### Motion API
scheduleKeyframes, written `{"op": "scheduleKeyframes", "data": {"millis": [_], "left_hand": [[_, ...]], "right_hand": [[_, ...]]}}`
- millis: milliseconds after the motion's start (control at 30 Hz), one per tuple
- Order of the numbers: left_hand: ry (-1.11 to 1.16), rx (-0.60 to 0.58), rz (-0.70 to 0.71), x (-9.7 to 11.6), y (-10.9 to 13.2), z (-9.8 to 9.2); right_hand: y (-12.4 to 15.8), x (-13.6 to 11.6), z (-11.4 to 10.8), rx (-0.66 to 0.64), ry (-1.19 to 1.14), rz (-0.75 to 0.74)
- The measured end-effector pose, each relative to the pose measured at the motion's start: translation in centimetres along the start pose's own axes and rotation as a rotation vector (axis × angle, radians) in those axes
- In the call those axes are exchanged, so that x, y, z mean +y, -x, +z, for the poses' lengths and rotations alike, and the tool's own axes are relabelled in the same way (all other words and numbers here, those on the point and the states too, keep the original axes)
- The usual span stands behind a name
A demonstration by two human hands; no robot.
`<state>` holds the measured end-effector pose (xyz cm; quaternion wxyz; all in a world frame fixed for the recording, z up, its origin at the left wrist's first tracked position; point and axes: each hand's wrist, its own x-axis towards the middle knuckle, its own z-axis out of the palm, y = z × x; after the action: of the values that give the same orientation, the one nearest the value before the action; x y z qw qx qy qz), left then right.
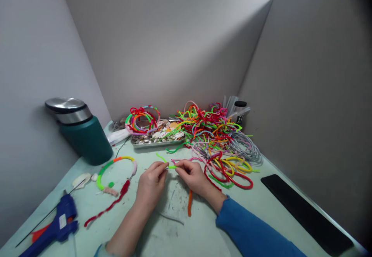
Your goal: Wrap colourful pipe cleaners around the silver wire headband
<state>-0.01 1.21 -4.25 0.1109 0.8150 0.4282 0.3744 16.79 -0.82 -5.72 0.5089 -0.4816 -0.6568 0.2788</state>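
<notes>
My left hand (151, 183) and my right hand (192, 175) meet over the pale green table (261, 206), fingertips pinched together on a short lime-green pipe cleaner (172, 167). An orange pipe cleaner (190, 202) lies under my right wrist. To the left lies a hoop wrapped in green, orange, yellow and pink pipe cleaners (116, 168), with a dark red pipe cleaner (110, 204) trailing from it. A big tangle of coloured pipe cleaners (215, 133) is heaped just beyond my right hand.
A blue glue gun (55, 226) lies at the front left. A teal flask with a steel lid (83, 133) stands at the left. A metal tray of shells (157, 137) holds wrapped hoops (141, 119). A black flat object (302, 206) lies right. Grey partition walls enclose the table.
</notes>
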Motion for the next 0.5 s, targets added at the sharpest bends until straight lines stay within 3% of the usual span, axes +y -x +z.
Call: {"op": "scheduleKeyframes", "data": {"millis": [267, 500], "left_hand": [[-0.003, 0.020, -0.005, 0.49, -0.06, -0.35], [0.082, -0.057, -0.053, 0.73, -0.21, -0.52]], "right_hand": [[0.13, 0.00, 0.01, -0.001, -0.001, -0.016], [0.17, -0.44, -0.13, -0.012, -0.016, -0.022]]}}
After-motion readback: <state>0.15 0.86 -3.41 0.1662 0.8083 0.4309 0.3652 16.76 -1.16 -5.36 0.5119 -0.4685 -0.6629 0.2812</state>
